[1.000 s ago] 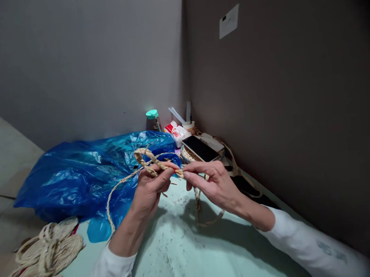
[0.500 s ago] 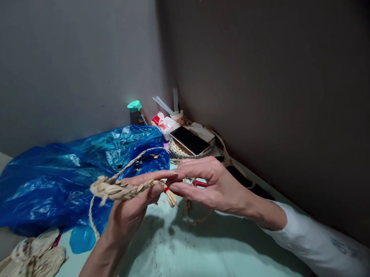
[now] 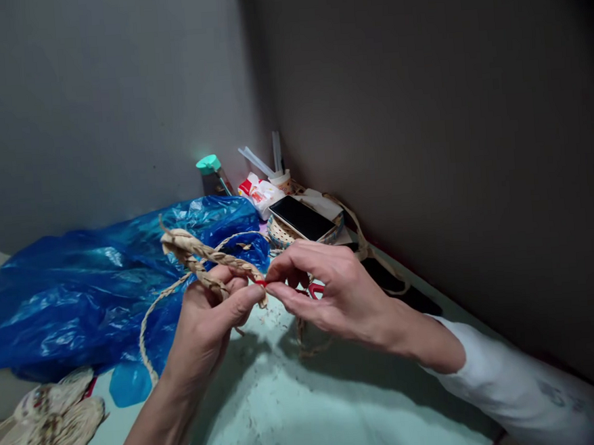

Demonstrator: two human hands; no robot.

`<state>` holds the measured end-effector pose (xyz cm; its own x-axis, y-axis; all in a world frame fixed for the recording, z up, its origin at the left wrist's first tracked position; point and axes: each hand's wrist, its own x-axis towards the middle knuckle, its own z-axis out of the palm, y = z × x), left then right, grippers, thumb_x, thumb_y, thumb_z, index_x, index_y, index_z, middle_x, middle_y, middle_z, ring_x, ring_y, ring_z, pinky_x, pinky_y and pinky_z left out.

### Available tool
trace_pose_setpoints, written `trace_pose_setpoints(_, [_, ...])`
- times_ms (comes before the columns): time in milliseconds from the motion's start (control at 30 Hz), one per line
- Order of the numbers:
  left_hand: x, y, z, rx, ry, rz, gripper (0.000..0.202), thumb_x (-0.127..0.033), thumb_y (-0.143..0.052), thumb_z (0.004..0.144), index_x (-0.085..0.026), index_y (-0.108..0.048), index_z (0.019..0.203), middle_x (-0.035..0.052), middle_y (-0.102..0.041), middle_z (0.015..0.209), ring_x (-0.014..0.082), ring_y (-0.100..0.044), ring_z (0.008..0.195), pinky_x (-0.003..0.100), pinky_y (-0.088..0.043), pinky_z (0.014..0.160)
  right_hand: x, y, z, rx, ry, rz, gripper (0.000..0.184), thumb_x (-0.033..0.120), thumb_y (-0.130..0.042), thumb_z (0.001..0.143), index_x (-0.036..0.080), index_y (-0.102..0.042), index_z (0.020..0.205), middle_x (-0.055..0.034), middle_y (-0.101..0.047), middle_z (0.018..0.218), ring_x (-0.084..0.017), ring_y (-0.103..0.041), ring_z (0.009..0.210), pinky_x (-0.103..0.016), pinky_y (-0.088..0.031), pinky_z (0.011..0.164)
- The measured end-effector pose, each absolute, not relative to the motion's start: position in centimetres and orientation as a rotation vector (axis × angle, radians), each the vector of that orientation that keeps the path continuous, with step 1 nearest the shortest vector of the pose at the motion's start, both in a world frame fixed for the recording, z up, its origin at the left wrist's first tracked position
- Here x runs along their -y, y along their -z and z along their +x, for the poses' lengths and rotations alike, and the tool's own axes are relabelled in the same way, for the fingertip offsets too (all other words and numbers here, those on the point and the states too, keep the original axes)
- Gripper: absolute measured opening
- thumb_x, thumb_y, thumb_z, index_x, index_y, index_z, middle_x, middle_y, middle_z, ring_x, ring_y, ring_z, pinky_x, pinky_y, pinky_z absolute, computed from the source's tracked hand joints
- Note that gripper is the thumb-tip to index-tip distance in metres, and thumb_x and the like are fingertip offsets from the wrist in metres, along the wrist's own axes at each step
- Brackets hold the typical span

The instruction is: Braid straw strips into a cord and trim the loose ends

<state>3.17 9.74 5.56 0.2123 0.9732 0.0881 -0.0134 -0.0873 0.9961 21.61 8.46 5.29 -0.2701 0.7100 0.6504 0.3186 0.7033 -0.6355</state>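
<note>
In the head view, a thick braid of pale straw (image 3: pixel 223 258) lies across my left hand (image 3: pixel 221 306), whose fingers and thumb are closed around it near one end. A red tie (image 3: pixel 261 283) circles that end. My right hand (image 3: pixel 326 278) pinches the red tie between thumb and forefinger, close to my left thumb tip. Below the tie a short stub of straw sticks out. Behind my right fingers shows a red loop (image 3: pixel 316 289), perhaps a scissors handle, mostly hidden. A thinner braided cord (image 3: pixel 144 328) hangs beyond my left wrist.
A crumpled blue plastic bag (image 3: pixel 102 277) covers the table's left side. Coiled straw braids (image 3: pixel 62 429) lie at the lower left. At the back stand a green-lidded bottle (image 3: pixel 212 176), a tissue pack (image 3: pixel 259 192) and a small basket (image 3: pixel 282 236) with a phone (image 3: pixel 301 217) on it.
The braid has turned in my left hand, its free end rising and folding over. My left thumb now presses beside the red tie, and my right fingers have closed on it.
</note>
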Motion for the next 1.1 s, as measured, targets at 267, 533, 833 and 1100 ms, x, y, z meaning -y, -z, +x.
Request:
trace_pose_setpoints(267, [-9.3,-6.1,3.0,-1.077,-1.04,1.489,0.021,-0.034,-0.078,0.071,-0.015,-0.069,0.07,-0.0059,-0.032,0.052,0.007,-0.027,0.049,0.023,-0.023,0.046,-9.0,-5.9,22.2,1.458,-1.33,-0.79,0.01,0.024,-0.068,0.082,0.017,-0.062,0.08,0.0014,-0.061,0.07,-0.008,-0.051,0.059,-0.021,-0.039,0.053])
trace_pose_setpoints(533, [-9.0,-6.2,3.7,-0.999,-1.044,1.252,0.019,-0.032,-0.077,0.069,-0.014,-0.07,0.073,-0.0063,-0.033,0.049,0.0048,-0.021,0.045,0.022,-0.016,0.044,-9.6,-5.8,22.7,1.433,-1.634,-0.643,0.016,0.026,-0.07,0.079,0.016,-0.065,0.09,0.0005,-0.059,0.074,-0.01,-0.054,0.066,-0.021,-0.044,0.059])
trace_pose_setpoints(833, [-9.1,-6.3,3.4,-1.001,-1.052,1.332,0.017,-0.03,-0.074,0.074,-0.015,-0.068,0.073,-0.0041,-0.038,0.053,0.005,-0.026,0.046,0.022,-0.019,0.044,-8.4,-6.1,22.8,1.859,-0.531,-0.817,0.011,0.025,-0.061,0.091,0.02,-0.07,0.086,-0.0016,-0.068,0.081,-0.014,-0.06,0.072,-0.026,-0.046,0.066])
trace_pose_setpoints(1100, [-8.7,-6.5,3.8,-0.872,-0.97,1.172,0.018,-0.03,-0.079,0.067,-0.014,-0.071,0.07,-0.0047,-0.036,0.05,0.0047,-0.022,0.045,0.021,-0.018,0.042,-8.9,-6.8,23.0,1.522,-1.227,-0.813,0.01,0.022,-0.064,0.084,0.018,-0.072,0.078,0.0011,-0.067,0.065,-0.011,-0.061,0.059,-0.022,-0.048,0.054])
